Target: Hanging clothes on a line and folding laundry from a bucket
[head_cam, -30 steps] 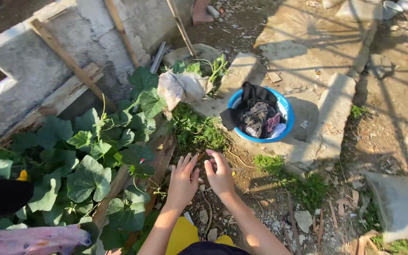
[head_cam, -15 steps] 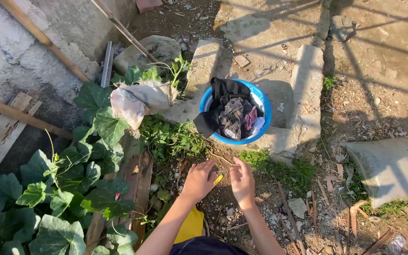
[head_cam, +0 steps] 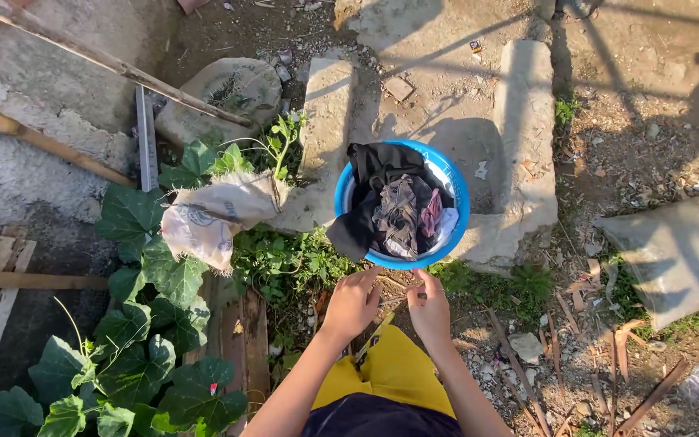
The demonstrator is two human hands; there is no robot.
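Outdoors, on bare ground littered with stones and dry sticks; both hands out in front, just short of a blue basin (head_cam: 456, 188) heaped with dark clothes (head_cam: 398, 202). Left hand (head_cam: 352, 303) and right hand (head_cam: 430, 307) close together, near the basin's nearer rim, not touching it. Between them a thin twig (head_cam: 398, 296), pale and straw-like, apparently pinched at either end; left fingers (head_cam: 366, 281) curled together round one end, right fingers (head_cam: 429, 283) bent toward the other; too small to tell whether truly clamped or merely touching. Below the wrists, yellow cloth (head_cam: 394, 368) over the lap.

Basin resting against a concrete block (head_cam: 527, 137), a black garment spilling over its left rim. To the left, low weeds (head_cam: 285, 259), a crumpled sack (head_cam: 212, 214) and broad-leaved vines (head_cam: 147, 340) over wooden planks (head_cam: 244, 332); further left a rough wall (head_cam: 34, 174) with slanted poles. At the right edge, a grey bag (head_cam: 673, 251) flat on the ground.

Risks, as judged: twig looks dry and slender, so likely to snap under any bending or pull; a light pinch could let it slip into the rubble, hard to pick out among similar sticks; a forward lurch could knock the basin, which seems tilted on uneven footing, and tip clothes into the dirt.
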